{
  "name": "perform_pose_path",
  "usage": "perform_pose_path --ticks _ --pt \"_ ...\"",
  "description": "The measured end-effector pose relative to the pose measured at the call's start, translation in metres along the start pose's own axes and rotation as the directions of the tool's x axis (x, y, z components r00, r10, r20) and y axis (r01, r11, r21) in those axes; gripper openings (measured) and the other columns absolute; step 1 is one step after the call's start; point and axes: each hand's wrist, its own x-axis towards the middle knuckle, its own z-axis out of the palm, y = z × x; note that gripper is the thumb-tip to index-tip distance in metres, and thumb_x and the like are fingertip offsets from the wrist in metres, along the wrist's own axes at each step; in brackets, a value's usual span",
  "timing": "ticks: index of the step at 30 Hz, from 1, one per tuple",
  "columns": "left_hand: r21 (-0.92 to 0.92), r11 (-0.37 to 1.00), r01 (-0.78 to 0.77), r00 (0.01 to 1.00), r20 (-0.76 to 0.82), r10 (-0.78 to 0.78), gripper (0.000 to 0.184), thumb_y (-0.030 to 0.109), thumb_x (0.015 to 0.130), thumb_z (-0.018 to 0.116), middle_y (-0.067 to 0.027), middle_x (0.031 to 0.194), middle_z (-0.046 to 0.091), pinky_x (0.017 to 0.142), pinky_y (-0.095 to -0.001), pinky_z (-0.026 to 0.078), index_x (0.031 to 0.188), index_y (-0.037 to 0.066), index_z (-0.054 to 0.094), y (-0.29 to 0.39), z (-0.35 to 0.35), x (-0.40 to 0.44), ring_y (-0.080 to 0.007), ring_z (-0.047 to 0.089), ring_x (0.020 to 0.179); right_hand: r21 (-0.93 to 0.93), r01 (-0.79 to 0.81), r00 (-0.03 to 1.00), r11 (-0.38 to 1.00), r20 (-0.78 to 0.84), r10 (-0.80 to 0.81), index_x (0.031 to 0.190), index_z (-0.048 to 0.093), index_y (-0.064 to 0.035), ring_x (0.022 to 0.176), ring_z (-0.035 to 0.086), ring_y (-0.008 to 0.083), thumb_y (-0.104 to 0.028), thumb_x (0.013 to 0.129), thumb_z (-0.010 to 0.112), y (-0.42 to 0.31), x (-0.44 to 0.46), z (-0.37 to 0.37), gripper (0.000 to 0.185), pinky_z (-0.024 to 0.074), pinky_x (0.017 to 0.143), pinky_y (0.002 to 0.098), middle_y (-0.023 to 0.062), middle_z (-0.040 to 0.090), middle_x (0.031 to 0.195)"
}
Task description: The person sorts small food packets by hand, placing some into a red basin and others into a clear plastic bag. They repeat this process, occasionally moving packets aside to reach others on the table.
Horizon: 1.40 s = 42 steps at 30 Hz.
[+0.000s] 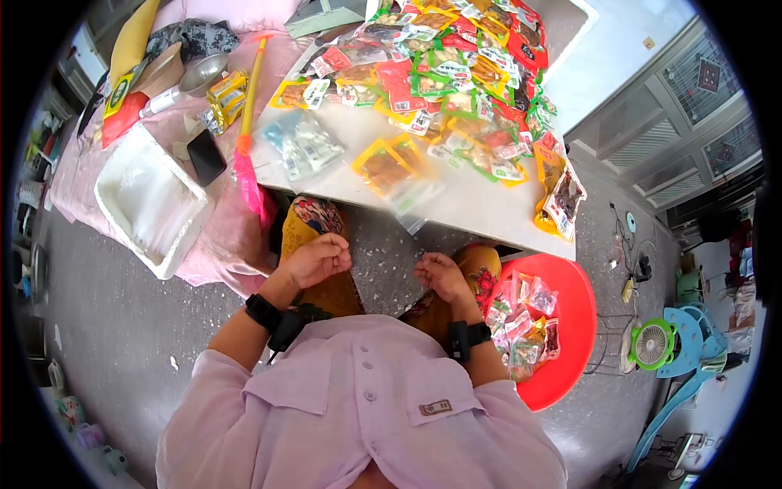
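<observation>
My left hand (319,259) is in front of the table edge above my lap, its fingers curled in and nothing visible in them. Level with it on the right, my right hand (442,277) is also curled, thumb against the fingers, and looks empty. Neither hand touches the table (489,213). Nearest to them, a blurred clear bag (413,198) hangs slightly over the edge, against yellow-edged pouches (391,165). A clear bag of pale packets (301,145) lies to the left. Farther back is a large heap of colourful sealed pouches (456,73).
A red basin (570,359) with packets stands right of my lap. On the pink cloth (73,175) at left are a white foam box (191,232), a dark phone (206,157) and a metal bowl (202,75). A green fan (653,344) and blue chair (688,338) are at right.
</observation>
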Motion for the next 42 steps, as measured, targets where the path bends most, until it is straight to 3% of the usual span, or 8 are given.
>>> perform_pose_path --ticks 7,11,15,29,32,35,38,42 --pt "0.897 0.425 -0.123 0.988 0.07 0.138 0.016 0.013 0.077 0.052 -0.0051 0.084 0.054 0.072 -0.0258 0.041 0.09 0.003 0.052 0.05 0.052 0.04 -0.0141 0.052 0.079 0.01 0.065 0.997 0.998 0.035 -0.065 0.098 0.046 -0.0069 0.076 0.055 0.0163 -0.013 0.078 0.052 -0.03 -0.021 0.003 0.022 0.043 0.063 0.0266 0.005 0.056 0.087" --pt "0.944 -0.196 -0.266 0.929 0.305 0.211 0.024 0.022 0.073 0.057 -0.0107 0.084 0.054 0.071 -0.0315 0.042 0.086 0.002 0.053 0.047 0.084 0.071 -0.023 0.052 0.082 0.002 0.134 0.991 0.991 0.012 -0.134 0.098 0.047 -0.0068 0.075 0.055 0.0155 -0.013 0.079 0.051 -0.058 -0.029 0.005 0.02 0.0431 0.063 0.0256 0.0046 0.056 0.087" --pt "0.841 -0.47 -0.267 0.832 0.447 0.327 0.034 0.03 0.064 0.063 -0.0118 0.084 0.05 0.071 -0.037 0.041 0.084 0.004 0.054 0.018 0.1 0.096 -0.0289 0.049 0.084 -0.001 0.212 0.977 0.977 -0.018 -0.212 0.097 0.047 -0.0068 0.074 0.055 0.0144 -0.012 0.08 0.051 -0.083 -0.027 0.003 0.018 0.0433 0.062 0.0236 0.0044 0.056 0.086" --pt "0.854 -0.508 -0.111 0.777 0.393 0.492 0.009 0.011 0.061 0.053 -0.0124 0.073 0.051 0.064 -0.0386 0.043 0.067 0.003 0.055 -0.005 0.089 0.126 -0.0309 0.051 0.074 -0.556 0.398 0.569 0.729 -0.474 -0.672 0.091 0.045 0.005 0.052 0.052 0.0148 -0.004 0.07 0.049 -0.169 0.078 -0.149 0.023 0.0369 0.037 0.0232 0.0081 0.05 0.066" --pt "0.863 -0.493 -0.111 0.76 0.393 0.517 0.009 0.01 0.061 0.053 -0.0122 0.071 0.051 0.064 -0.0385 0.043 0.066 0.003 0.054 -0.005 0.089 0.125 -0.0308 0.051 0.073 -0.99 0.082 0.544 0.118 -0.055 -0.838 0.079 0.05 0.0013 0.048 0.052 0.0201 -0.005 0.065 0.052 -0.167 0.11 -0.197 0.015 0.039 0.04 0.0277 0.0093 0.053 0.06" --pt "0.87 -0.482 -0.1 0.751 0.384 0.537 0.009 0.011 0.06 0.053 -0.0118 0.07 0.051 0.064 -0.0385 0.043 0.065 0.004 0.054 -0.008 0.083 0.127 -0.0305 0.051 0.073 -0.809 -0.296 0.643 -0.508 0.224 -0.732 0.064 0.055 -0.0035 0.045 0.051 0.0245 -0.009 0.06 0.054 -0.185 0.09 -0.166 0.007 0.0405 0.043 0.0319 0.0103 0.055 0.056" --pt "0.857 -0.506 -0.098 0.731 0.407 0.548 0.01 0.013 0.061 0.054 -0.0116 0.071 0.05 0.063 -0.0387 0.043 0.065 0.004 0.053 -0.009 0.085 0.127 -0.0304 0.05 0.073 -0.93 -0.051 0.391 -0.363 0.316 -0.864 0.055 0.055 -0.0061 0.046 0.052 0.0245 -0.017 0.059 0.056 -0.183 0.081 -0.167 0.012 0.0403 0.045 0.0329 0.0101 0.056 0.054" --pt "0.846 -0.525 -0.095 0.729 0.418 0.542 0.012 0.016 0.064 0.054 -0.0119 0.073 0.049 0.064 -0.0391 0.043 0.068 0.004 0.053 -0.012 0.084 0.126 -0.0304 0.05 0.073 -0.947 0.21 0.676 0.245 -0.04 -0.736 0.055 0.055 -0.0048 0.046 0.052 0.0209 -0.014 0.061 0.055 -0.193 0.062 -0.148 0.011 0.0388 0.043 0.0308 0.01 0.054 0.051"
